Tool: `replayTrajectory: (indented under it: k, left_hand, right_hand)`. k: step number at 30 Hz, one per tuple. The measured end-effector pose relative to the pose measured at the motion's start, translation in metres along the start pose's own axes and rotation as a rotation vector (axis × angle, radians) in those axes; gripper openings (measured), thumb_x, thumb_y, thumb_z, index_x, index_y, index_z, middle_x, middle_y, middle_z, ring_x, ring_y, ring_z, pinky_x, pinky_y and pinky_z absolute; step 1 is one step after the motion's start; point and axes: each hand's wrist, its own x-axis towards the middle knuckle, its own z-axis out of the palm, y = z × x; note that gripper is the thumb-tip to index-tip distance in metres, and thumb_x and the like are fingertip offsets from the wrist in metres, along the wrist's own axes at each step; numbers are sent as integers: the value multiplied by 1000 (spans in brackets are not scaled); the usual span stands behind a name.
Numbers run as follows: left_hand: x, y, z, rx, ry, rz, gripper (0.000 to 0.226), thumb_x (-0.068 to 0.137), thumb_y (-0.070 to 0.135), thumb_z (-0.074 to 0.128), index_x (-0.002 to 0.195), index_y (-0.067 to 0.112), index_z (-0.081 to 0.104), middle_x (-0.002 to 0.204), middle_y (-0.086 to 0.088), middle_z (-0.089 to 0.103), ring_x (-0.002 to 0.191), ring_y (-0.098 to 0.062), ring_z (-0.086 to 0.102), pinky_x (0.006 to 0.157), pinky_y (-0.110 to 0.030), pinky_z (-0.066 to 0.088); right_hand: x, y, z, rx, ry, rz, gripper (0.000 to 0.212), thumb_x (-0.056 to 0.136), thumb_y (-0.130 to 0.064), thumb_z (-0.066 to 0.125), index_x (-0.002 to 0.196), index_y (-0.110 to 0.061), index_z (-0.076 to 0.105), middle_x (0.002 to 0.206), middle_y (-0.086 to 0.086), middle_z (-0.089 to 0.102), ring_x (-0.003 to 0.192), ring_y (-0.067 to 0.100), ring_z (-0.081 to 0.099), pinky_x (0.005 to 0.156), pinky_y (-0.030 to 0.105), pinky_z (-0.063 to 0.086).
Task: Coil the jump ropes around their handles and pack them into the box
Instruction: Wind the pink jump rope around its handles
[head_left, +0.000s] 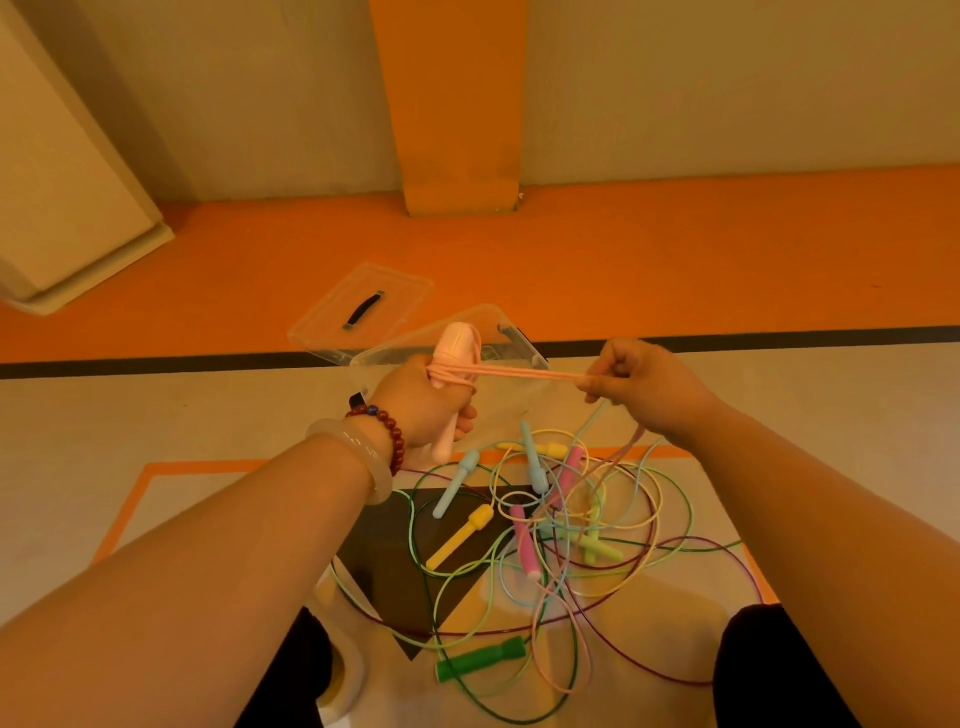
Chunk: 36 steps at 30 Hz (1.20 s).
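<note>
Winding the pink rope

The left hand (421, 402) grips the pale pink handles (452, 384); the right hand (636, 384) pinches the pink rope (524, 375) stretched taut between them, above the clear box (514, 353).

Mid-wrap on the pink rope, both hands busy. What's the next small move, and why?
Probably carry the right hand around the pink handles to lay another turn. The left hand grips them with turns already on, the rope runs taut between the hands, and more hangs below the right hand, so boxing looks premature.
</note>
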Motion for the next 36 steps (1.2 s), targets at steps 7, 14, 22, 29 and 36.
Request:
replayTrajectory:
  k: [7,14,22,29,36]
  left_hand:
    - [-11,12,-5,-166,-170,-19,18,99,9,48,102,27,50,100,-5,61,80,-18,67,69,-35,57]
    - [-9,12,0,-151,-182,-24,17,98,8,48,112,17,53,88,-6,58,54,-12,51,53,-26,51]
    - [-8,14,-2,-251,-335,-136,17,97,11,51,114,13,50,75,-2,51,46,-8,43,48,-23,42]
    - [-18,18,18,-388,-310,-128,6,96,5,49,99,10,51,70,-3,49,42,-9,41,43,-21,42]
    - [-27,21,19,-440,-392,-92,14,95,5,52,107,8,58,81,-7,67,51,-9,51,45,-21,47]
  right_hand:
    - [0,-20,14,65,-300,37,13,91,-10,60,98,-20,63,83,3,70,74,11,67,70,20,49]
    - [-8,-53,26,292,-454,-44,23,89,-33,59,94,-12,66,81,8,71,76,19,66,80,31,51]
    - [-4,-40,22,124,-294,-131,37,97,-41,48,75,-17,65,57,-1,36,55,13,34,57,31,31]
    - [-9,-19,20,254,-345,-62,33,98,-30,48,74,-14,63,57,0,36,54,12,31,55,28,28]
    - [-12,-23,31,354,-315,-37,24,98,-34,50,88,-19,66,53,-12,48,49,8,29,51,27,24]
